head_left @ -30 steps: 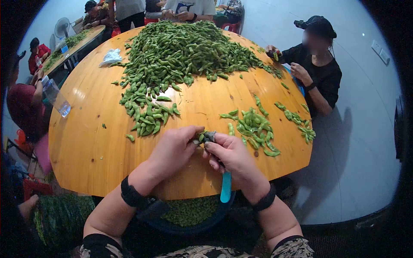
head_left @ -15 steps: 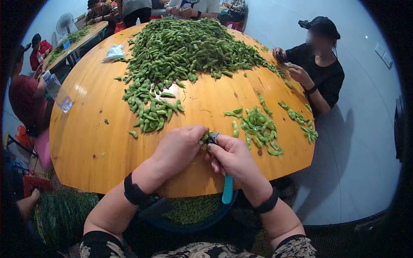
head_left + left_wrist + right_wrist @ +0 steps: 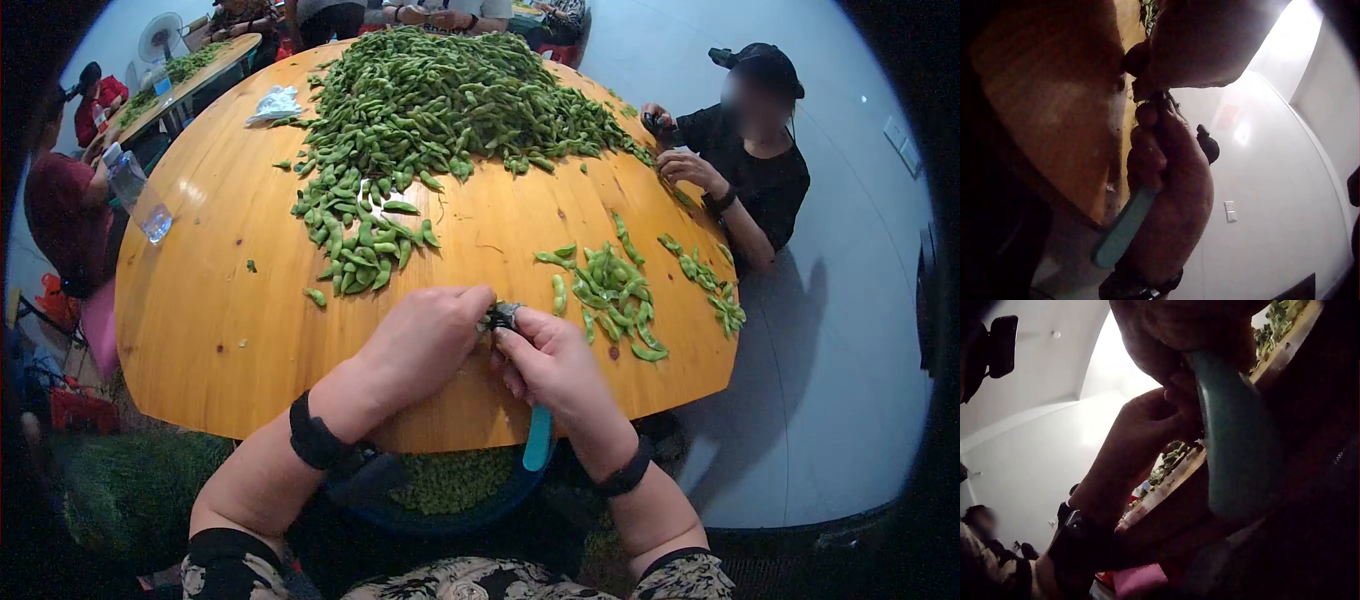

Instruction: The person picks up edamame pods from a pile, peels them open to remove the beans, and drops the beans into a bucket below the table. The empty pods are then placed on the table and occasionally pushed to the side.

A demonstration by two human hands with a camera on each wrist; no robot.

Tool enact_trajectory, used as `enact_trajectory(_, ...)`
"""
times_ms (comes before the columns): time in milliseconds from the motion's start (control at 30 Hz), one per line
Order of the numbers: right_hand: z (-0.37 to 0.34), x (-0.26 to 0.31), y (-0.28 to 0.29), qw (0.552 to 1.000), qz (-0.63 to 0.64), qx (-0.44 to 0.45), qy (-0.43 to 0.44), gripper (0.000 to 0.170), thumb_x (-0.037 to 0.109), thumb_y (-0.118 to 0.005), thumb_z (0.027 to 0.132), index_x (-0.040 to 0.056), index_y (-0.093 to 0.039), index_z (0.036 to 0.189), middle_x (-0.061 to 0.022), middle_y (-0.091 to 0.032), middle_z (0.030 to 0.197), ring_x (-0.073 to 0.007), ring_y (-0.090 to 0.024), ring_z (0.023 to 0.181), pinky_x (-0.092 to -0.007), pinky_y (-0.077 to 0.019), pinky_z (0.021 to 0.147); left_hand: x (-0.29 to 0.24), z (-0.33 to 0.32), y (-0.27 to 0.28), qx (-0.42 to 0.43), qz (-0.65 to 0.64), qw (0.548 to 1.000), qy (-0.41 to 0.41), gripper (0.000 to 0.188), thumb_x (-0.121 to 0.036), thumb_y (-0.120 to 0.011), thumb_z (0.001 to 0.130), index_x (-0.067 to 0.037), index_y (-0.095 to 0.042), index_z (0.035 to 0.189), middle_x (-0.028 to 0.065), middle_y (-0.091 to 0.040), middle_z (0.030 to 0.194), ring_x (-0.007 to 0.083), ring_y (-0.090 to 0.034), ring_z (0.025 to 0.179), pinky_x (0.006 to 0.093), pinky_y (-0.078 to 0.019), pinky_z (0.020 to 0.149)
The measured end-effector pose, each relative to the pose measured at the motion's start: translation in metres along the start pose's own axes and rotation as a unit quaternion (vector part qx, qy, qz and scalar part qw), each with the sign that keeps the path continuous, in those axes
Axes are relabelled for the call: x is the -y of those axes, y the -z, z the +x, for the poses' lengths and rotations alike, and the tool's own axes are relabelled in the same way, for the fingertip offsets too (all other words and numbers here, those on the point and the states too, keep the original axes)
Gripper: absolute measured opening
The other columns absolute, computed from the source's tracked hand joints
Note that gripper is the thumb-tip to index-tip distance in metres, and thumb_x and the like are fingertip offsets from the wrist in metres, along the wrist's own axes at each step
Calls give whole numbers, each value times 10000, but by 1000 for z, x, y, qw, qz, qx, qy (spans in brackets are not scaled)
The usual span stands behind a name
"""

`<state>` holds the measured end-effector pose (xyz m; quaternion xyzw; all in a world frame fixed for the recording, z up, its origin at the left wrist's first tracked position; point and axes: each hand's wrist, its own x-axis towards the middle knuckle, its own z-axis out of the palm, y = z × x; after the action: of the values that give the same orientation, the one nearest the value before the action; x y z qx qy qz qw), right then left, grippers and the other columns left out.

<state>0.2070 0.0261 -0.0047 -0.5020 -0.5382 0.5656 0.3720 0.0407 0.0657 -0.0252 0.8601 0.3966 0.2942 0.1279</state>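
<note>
Over the table's near edge, my left hand (image 3: 425,340) and right hand (image 3: 555,365) meet at the fingertips. My right fingers curl round a teal handle (image 3: 538,440) whose rounded end sticks out below the palm; the tool's working end is hidden. A dark grey covering (image 3: 504,316) shows at the right fingertips. The left fingers pinch an edamame pod, mostly hidden by the hand. In the left wrist view the teal handle (image 3: 1125,231) slants down from the right hand, and in the right wrist view this handle (image 3: 1235,444) looms close.
A big heap of edamame pods (image 3: 450,100) covers the table's far middle. Smaller piles of pods (image 3: 615,290) lie to the right. Below the near edge stands a basin (image 3: 450,522) of shelled beans. A clear bottle (image 3: 140,195) is at left; a person (image 3: 745,150) works at right.
The head view has shifted slightly, so the pods appear farther right and higher. The hands stay together, and the green pod between the fingertips shows less than before.
</note>
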Motion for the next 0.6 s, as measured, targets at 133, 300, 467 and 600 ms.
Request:
enact_trajectory(133, 4, -7, 4, 1000, 7, 4, 8, 117, 99, -513, 927, 41, -597, 869, 40, -514, 625, -35, -441, 462, -201, -343, 413, 0, 0, 0, -5, -27, 1000, 11, 153, -87, -611, 790, -33, -604, 933, 186, -638, 795, 370, -633, 752, 428, -514, 651)
enact_trajectory(300, 8, -6, 6, 996, 87, 18, -30, 127, 101, -507, 920, 47, -563, 820, 29, -521, 635, -29, -435, 448, -185, -331, 393, 2, 2, 3, -1, -110, 993, 45, 130, -41, -631, 797, -12, -629, 924, 182, -651, 822, 279, -665, 755, 339, -522, 674)
enact_trajectory(467, 10, -4, 12, 994, 94, 25, -56, 130, 112, -509, 912, 60, -562, 805, 35, -517, 617, -35, -446, 441, -184, -341, 390, 4, 3, 7, 25, -228, 970, 86, 144, -52, -643, 821, 14, -639, 949, 98, -677, 825, 135, -640, 775, 277, -507, 702)
enact_trajectory(600, 13, -7, 19, 986, 147, 63, -51, 129, 128, -518, 908, 57, -566, 812, 30, -530, 624, -36, -452, 438, -183, -345, 380, 9, 6, 7, 41, -312, 943, 105, 175, -54, -642, 826, 32, -643, 979, 31, -671, 851, 90, -608, 809, 254, -500, 722)
